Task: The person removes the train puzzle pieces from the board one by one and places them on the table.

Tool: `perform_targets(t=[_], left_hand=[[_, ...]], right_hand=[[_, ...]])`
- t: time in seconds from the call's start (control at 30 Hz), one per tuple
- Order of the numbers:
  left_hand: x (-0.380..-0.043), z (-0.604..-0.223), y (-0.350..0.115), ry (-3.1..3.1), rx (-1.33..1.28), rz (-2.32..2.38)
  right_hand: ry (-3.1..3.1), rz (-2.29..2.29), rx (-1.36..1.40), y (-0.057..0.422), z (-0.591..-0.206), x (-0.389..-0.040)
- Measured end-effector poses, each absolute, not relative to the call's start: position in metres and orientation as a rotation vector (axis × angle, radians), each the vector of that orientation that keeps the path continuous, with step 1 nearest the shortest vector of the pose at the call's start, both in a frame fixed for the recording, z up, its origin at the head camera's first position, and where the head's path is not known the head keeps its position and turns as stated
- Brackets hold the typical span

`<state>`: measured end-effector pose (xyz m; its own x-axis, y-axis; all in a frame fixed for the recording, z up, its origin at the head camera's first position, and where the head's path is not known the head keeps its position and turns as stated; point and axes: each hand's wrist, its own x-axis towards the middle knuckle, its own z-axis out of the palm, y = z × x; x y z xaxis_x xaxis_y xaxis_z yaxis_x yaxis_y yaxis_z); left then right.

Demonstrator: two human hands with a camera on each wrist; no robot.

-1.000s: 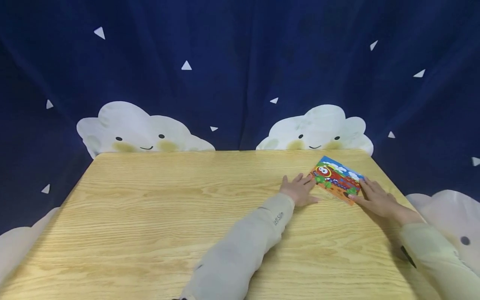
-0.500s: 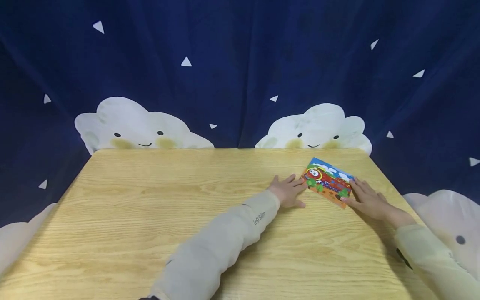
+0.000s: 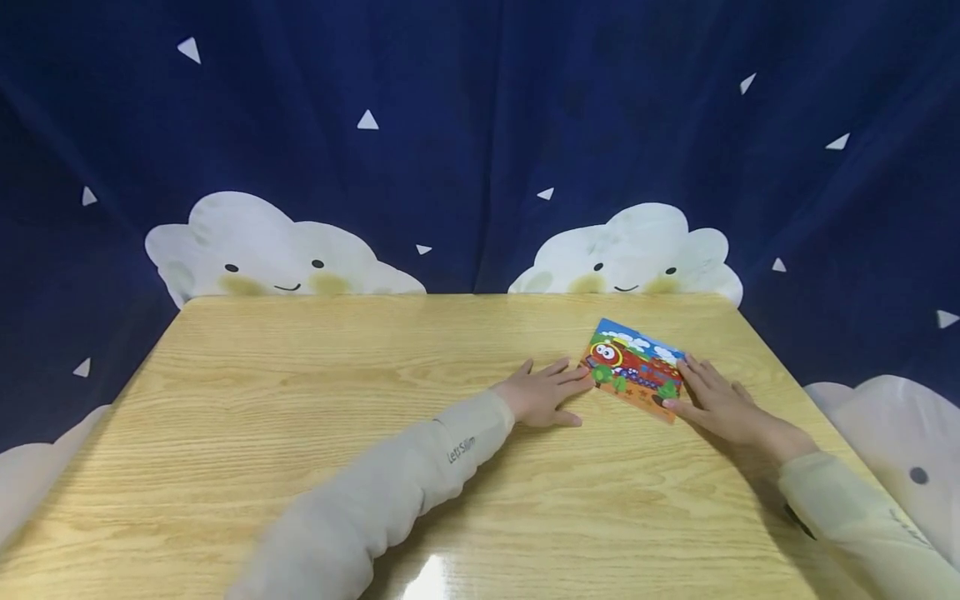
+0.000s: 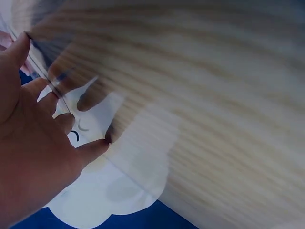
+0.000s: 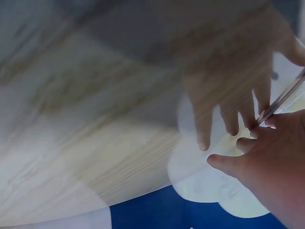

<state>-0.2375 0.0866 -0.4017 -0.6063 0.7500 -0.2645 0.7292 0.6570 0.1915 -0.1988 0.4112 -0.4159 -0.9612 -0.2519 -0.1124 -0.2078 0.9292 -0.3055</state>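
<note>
A flat rectangular picture board with a red, big-eyed cartoon train lies slanted on the table, right of the middle. My left hand lies low at its left side, fingers spread and fairly straight, fingertips touching that edge. On the opposite side, my right hand rests extended fingers along the right edge, its thumb at the lower right corner. In the left wrist view, the left hand appears beside its reflection in the glossy tabletop. The right hand meets a thin edge in the right wrist view; the board's face is hidden there.
A light wood-grain table extends under both arms. Behind and around it hangs a dark blue curtain with white triangles and smiling clouds. A bright glare patch shows at the table's near side.
Both hands and the picture board between them have slid left and slightly toward the near side of the table. The board keeps about the same slant.
</note>
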Motion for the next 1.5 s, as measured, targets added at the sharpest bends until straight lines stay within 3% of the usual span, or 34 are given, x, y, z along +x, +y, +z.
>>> perform_targets(t=[0.3, 1.5], left_hand=[[-0.213, -0.398, 0.073, 2.671, 1.164, -0.053], [-0.145, -0.405, -0.012, 2.733, 1.253, 0.178]], right_hand=[[2.920, -0.401, -0.397, 0.393, -0.411, -0.193], [2.934, -0.429, -0.732, 0.326, -0.416, -0.175]])
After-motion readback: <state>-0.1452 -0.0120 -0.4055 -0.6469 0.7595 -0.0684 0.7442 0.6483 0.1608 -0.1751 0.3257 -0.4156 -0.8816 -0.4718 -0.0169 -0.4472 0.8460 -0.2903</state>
